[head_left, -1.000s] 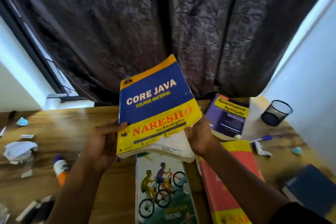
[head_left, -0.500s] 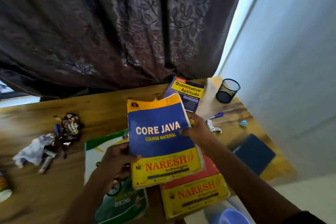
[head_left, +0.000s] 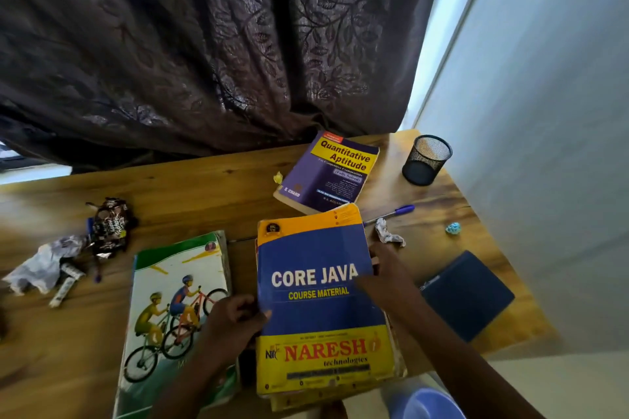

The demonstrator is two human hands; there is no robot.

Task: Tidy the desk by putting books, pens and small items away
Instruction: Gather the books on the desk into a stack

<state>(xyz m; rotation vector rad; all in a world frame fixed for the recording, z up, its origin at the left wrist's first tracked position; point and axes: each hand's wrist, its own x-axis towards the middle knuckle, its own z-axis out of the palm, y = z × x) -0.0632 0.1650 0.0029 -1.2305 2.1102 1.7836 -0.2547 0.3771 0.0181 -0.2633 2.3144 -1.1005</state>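
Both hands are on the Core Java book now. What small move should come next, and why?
Probably let go of the Core Java book: it seems to lie on another book already, with the left hand and right hand at its sides. The Quantitative Aptitude book lies apart, unstacked.

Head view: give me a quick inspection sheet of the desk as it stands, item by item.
Surface: wooden desk, partly covered.
Job's things: Core Java book on a book stack; cycling book beside it; Quantitative Aptitude book behind; blue pen; mesh pen cup; dark blue notebook.
Clutter: crumpled wrappers, paper scraps.
Grippers: left hand grips the Core Java book's left edge; right hand rests on its right edge.
Cables: nothing seen.
Surroundings: dark curtain, pale wall.
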